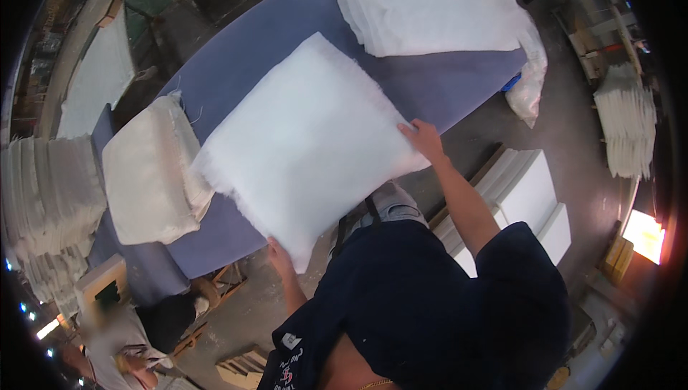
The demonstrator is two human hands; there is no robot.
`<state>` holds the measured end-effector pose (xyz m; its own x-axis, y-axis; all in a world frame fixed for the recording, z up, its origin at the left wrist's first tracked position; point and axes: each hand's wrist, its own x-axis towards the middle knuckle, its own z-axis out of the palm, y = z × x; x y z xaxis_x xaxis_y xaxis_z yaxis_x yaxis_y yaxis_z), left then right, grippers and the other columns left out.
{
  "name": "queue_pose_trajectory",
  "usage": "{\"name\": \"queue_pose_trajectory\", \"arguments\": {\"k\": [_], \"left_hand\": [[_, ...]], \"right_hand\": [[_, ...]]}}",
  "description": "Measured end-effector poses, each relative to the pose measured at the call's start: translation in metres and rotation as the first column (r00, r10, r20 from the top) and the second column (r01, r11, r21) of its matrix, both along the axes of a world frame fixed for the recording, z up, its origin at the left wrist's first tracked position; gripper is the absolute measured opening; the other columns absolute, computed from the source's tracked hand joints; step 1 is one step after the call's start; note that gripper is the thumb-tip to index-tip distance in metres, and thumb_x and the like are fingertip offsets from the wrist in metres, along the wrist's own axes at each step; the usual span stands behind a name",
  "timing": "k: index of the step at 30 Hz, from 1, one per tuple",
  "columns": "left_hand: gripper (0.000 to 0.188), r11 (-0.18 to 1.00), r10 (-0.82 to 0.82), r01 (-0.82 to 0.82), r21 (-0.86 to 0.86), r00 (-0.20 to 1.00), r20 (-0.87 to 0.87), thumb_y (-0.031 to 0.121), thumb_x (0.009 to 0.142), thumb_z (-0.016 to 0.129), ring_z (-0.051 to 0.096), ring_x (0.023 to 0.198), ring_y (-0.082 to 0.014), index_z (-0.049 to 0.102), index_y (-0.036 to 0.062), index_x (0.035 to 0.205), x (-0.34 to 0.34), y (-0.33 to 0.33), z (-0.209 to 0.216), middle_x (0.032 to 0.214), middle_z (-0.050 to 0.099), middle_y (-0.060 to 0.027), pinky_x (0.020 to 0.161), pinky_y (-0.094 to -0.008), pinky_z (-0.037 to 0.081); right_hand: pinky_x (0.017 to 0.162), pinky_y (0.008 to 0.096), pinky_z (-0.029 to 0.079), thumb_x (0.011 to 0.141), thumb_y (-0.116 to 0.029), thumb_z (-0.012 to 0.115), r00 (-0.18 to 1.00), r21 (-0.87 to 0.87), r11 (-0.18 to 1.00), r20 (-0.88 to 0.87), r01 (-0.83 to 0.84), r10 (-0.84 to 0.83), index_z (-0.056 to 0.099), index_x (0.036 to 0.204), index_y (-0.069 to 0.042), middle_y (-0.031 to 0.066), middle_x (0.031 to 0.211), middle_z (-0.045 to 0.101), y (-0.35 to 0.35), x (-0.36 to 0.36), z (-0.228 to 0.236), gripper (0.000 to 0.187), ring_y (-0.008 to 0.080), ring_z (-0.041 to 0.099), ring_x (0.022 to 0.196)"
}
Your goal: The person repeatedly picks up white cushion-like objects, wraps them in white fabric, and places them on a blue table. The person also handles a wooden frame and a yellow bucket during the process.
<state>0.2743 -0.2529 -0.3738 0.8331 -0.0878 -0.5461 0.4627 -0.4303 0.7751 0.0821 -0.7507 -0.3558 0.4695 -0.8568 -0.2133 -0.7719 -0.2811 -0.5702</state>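
Observation:
A thick square sheet of white fluffy batting (304,136) lies across the blue-grey table in front of me, its near corner hanging past the table's edge. My left hand (282,257) grips the near edge beside that corner, fingers partly hidden. My right hand (425,139) is closed on the right-hand edge, its fingertips on top of the batting. To the left, a folded cream cloth stack (150,171) sits close to the batting. Farther off on the right part of the table is a layered pile of white batting (433,7).
The blue-grey table (247,53) stretches from left to far right. A clear plastic bag (529,78) hangs at its far right end. White boards (527,182) are stacked at my right. Batting stacks (54,196) stand at the left. Another person (132,343) is at the lower left.

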Motion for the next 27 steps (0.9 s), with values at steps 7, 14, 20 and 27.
{"name": "queue_pose_trajectory", "arguments": {"k": [7,14,20,27], "left_hand": [[0.053,0.964,0.115,-0.149,-0.219,0.981,-0.159,0.034,0.098,0.058,0.059,0.111,-0.0229,0.053,-0.0102,0.126,-0.059,0.036,0.015,0.126,0.059,-0.013,0.095,-0.0357,0.046],[0.045,0.999,0.04,-0.041,-0.006,0.996,-0.081,0.018,0.089,0.07,0.063,0.103,-0.0221,0.057,-0.0074,0.124,-0.074,0.05,0.023,0.115,0.064,-0.0117,0.089,-0.0349,0.051],[0.05,0.976,0.211,-0.205,0.076,0.975,-0.072,0.026,0.087,0.073,0.066,0.09,-0.0201,0.058,-0.0063,0.121,-0.099,0.034,0.005,0.103,0.067,-0.0118,0.061,-0.0326,0.057],[0.052,0.943,0.332,-0.333,0.006,0.942,-0.048,0.024,0.088,0.071,0.064,0.099,-0.0285,0.052,-0.0033,0.129,-0.145,0.034,-0.024,0.114,0.062,-0.0196,0.069,-0.0349,0.057]], "right_hand": [[0.082,0.0365,0.049,0.079,-0.044,0.073,0.952,0.371,0.9,0.278,-0.229,0.128,0.066,0.112,-0.001,0.0128,0.09,0.07,-0.01,-0.05,-0.002,0.055,0.0226,0.065,0.089],[0.082,0.0354,0.049,0.076,-0.036,0.074,0.92,0.406,0.843,0.313,-0.354,0.235,0.069,0.107,0.001,0.0138,0.091,0.071,-0.028,-0.092,0.007,0.049,0.0242,0.066,0.087],[0.073,0.0398,0.049,0.076,-0.034,0.072,0.958,0.195,0.951,0.205,-0.241,0.201,0.068,0.095,0.001,0.0172,0.082,0.069,-0.016,-0.097,-0.039,0.04,0.0277,0.065,0.078],[0.073,0.0344,0.053,0.086,-0.02,0.066,0.952,0.447,0.892,0.237,0.069,-0.193,0.066,0.109,-0.002,0.0103,0.094,0.069,-0.014,-0.111,-0.038,0.029,0.0225,0.066,0.076]]}}
